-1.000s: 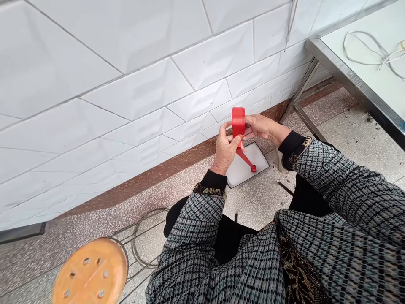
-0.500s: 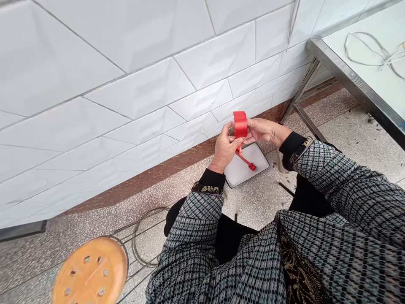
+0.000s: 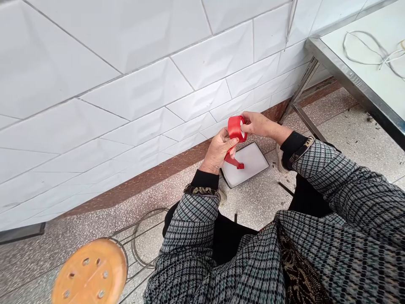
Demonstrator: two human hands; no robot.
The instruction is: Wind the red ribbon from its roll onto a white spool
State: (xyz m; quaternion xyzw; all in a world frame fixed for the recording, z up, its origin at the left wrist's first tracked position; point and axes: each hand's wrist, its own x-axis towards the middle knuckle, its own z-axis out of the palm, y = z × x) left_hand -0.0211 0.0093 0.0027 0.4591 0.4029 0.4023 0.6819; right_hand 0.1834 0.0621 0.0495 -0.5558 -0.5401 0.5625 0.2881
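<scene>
A roll of shiny red ribbon is between my two hands, tilted so that its pale core shows on the right. My left hand is closed on the roll's lower left side, thumb across the front. The fingers of my right hand grip the roll's right rim, the thumb at the core's opening. A loose strip of ribbon hangs below my left hand and ends in a small folded piece. Beneath it lies a flat white board or box lid with a dark edge, on the floor.
An orange round stool with holes in its seat stands at lower left, by a wire frame. At right is a metal-edged table with cables on top. A white tiled wall rises ahead. Small debris dots the speckled floor.
The ribbon roll has turned, so its core now shows, and has shifted slightly left and down. My right hand has come up to the rim. The hanging end has swung left.
</scene>
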